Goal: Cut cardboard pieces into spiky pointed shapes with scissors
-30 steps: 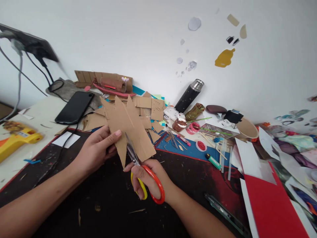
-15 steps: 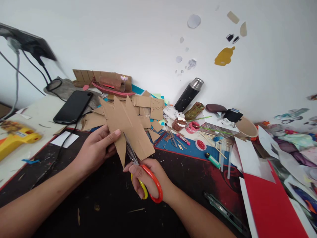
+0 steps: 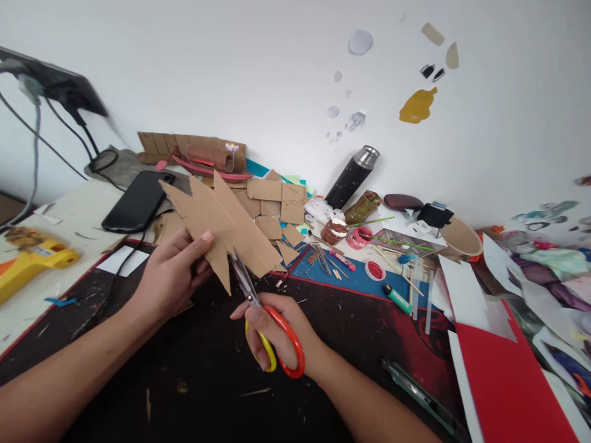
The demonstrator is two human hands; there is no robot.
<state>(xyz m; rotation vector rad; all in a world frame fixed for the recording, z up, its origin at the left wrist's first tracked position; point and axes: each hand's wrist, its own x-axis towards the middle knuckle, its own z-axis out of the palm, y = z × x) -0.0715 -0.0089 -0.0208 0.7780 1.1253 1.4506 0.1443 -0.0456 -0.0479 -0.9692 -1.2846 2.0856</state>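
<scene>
A piece of brown cardboard [image 3: 231, 221] with jagged, pointed ends is pinched at its left side by my left hand [image 3: 173, 271], thumb on top and fingers beneath. My right hand [image 3: 277, 326] grips a pair of scissors [image 3: 289, 341] with one red and one yellow handle loop. The scissor blades point up and to the left, their tips at the cardboard's lower edge beside a narrow pointed flap. Whether the blades are fully closed is hard to make out.
Cardboard scraps [image 3: 270, 191] and a red model boat [image 3: 212, 163] lie at the back. A phone [image 3: 136, 202] and yellow glue gun [image 3: 37, 255] are left. A black flask [image 3: 353, 178], paint jars [image 3: 335, 231] and a utility knife [image 3: 418, 394] are right.
The cardboard has turned and shifted left and slightly up with my left hand. The scissor blades now sit lower against its edge, while my right hand stays nearly in place.
</scene>
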